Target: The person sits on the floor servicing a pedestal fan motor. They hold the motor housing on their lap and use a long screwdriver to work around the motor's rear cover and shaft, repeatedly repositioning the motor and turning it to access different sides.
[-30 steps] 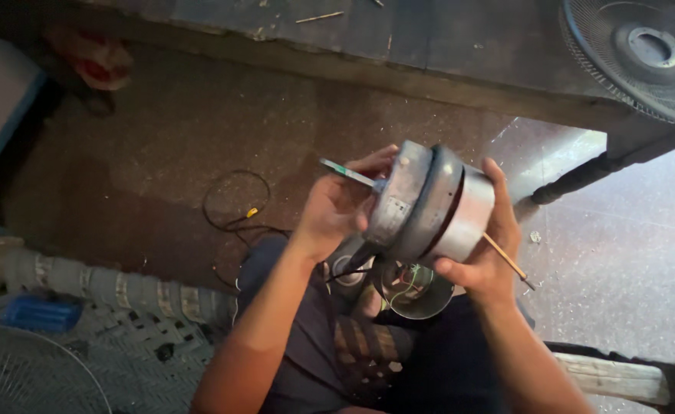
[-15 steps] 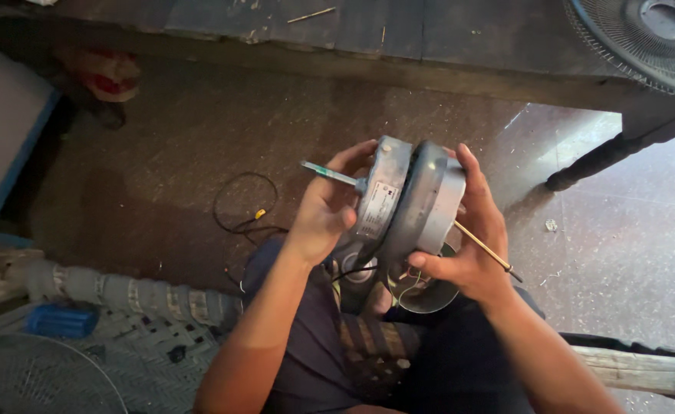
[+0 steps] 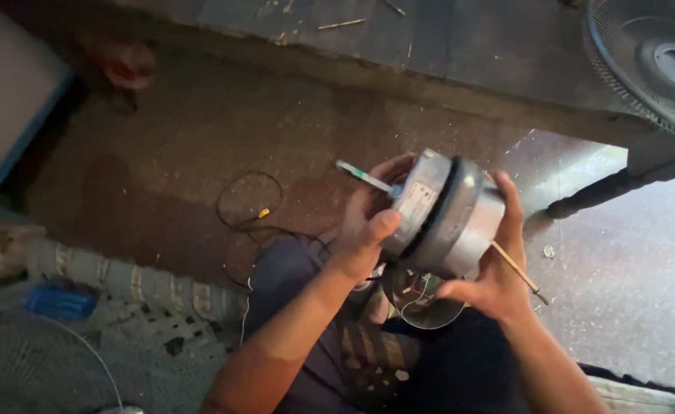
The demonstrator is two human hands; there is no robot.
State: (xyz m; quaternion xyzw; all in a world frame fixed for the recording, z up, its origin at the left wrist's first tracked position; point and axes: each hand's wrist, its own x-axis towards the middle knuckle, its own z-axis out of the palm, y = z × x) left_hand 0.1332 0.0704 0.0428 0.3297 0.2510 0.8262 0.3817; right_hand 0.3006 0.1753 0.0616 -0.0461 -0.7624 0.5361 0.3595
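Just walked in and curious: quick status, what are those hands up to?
Left hand and right hand both grip a round metal fan motor, held above the lap. Shaft sticks out left. Nothing blocking.

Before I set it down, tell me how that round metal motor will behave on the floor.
The motor looks heavy for its size: both hands grip it. Its round casing would probably roll; the shaft sticking out may tip it.

We are listing two bare forearms with no sleeves, watch or rings showing. The left hand (image 3: 368,230) and right hand (image 3: 491,280) are wearing no gloves. Dark trousers (image 3: 314,360) are covering the legs, showing pale patterned patches.
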